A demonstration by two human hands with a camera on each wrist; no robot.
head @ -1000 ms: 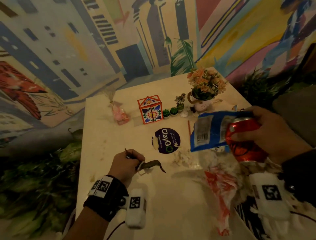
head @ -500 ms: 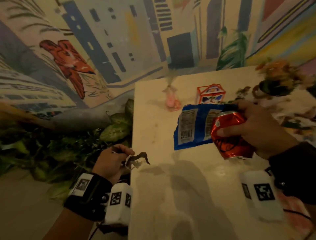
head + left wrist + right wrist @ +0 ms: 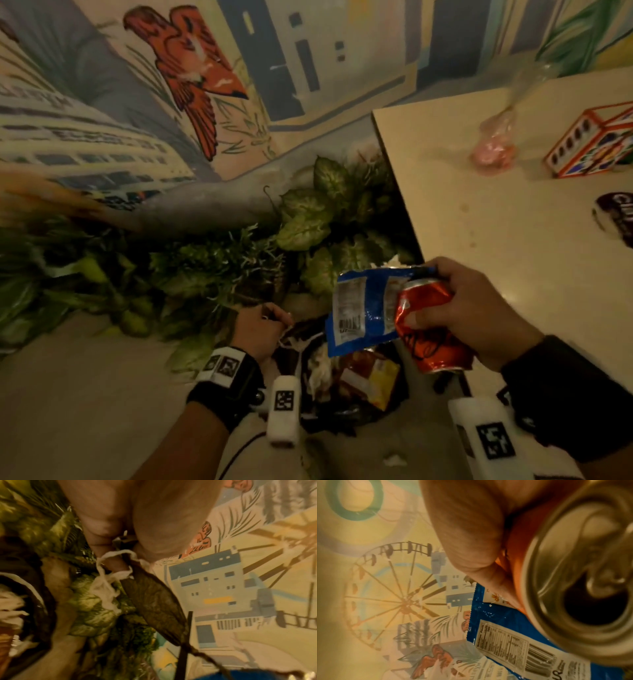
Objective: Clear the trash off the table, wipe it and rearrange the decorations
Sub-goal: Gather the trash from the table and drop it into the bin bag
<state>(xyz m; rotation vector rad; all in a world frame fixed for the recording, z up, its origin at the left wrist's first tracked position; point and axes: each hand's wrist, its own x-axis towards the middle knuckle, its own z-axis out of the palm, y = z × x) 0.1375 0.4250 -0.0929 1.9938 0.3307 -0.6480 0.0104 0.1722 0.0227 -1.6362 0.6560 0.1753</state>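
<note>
The right hand (image 3: 479, 308) grasps a dented red can (image 3: 430, 330) together with a blue wrapper (image 3: 363, 308), both just above the dark trash bag (image 3: 356, 387) beside the table (image 3: 479, 205). The left hand (image 3: 260, 329) pinches a dry leaf (image 3: 154, 601) and a white string (image 3: 106, 582) by the bag's edge. All seem light; the thin wrapper may slip, so the can should stay pressed on it

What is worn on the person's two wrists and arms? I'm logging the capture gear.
The left hand has a bare forearm with a black wristband carrying a white square-code tag, a white box camera with a black code marker, and a thin dark cable. The right hand emerges from a dark long sleeve, with a similar white coded box.
</note>
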